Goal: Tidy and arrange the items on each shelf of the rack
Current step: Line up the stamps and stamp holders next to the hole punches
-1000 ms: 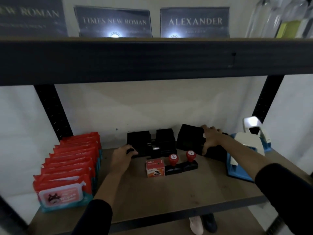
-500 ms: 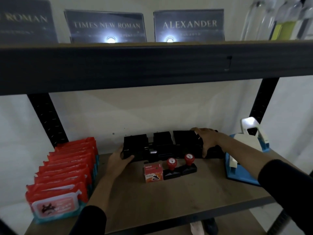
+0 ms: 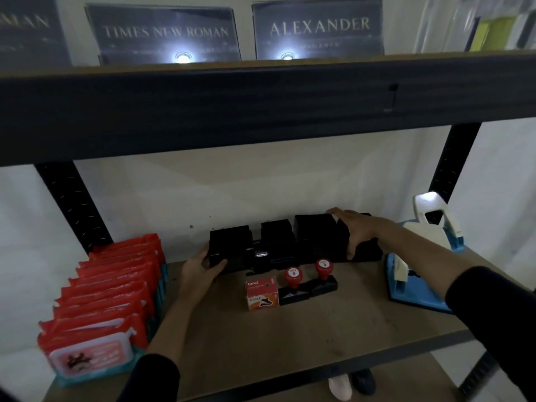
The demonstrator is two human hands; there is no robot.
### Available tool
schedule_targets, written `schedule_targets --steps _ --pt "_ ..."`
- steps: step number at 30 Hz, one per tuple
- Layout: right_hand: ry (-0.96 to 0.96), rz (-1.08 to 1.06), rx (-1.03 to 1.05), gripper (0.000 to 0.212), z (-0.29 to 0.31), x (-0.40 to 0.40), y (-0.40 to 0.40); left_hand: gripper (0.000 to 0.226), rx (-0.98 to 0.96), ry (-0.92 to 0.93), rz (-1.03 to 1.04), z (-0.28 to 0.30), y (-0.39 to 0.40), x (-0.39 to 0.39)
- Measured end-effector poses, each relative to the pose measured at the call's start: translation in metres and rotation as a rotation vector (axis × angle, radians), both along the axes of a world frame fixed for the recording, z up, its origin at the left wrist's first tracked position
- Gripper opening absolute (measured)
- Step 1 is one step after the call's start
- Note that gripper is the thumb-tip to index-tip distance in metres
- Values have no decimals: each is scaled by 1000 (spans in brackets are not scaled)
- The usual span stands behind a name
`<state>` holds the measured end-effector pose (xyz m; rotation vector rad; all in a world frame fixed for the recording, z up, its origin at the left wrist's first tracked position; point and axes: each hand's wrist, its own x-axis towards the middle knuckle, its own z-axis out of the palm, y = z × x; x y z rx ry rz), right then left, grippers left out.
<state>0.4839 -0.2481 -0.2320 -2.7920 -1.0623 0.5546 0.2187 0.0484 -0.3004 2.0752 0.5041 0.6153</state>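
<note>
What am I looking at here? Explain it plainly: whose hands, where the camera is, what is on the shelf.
There is no machine. A person wears a camera on the head, looking down at their own hands. The left hand grips the left end of a row of black boxes at the back of the shelf; the right hand rests on the right end. Red wipe packs stand at the left. In front are a small orange box and two stamps. A blue hole punch sits at the right.
</note>
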Motion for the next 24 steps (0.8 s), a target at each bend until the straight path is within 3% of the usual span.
schedule_targets --steps 7,13,17,21,24 --pt "2 15 -37 138 -3 -2 -1 56 -12 -62 35 1 -10 -2" --pt "-23 32 -26 137 -6 -6 -2 63 40 -3 65 -1 -14 -6" --pt "-13 26 -9 135 -6 -7 -2 72 37 2 -46 -1 -13 -14" --pt "5 22 2 133 -4 -7 -4 35 175 75 21 0 -14 -18" --pt "5 25 -4 134 -3 -10 -3 21 192 69 102 1 -19 -20"
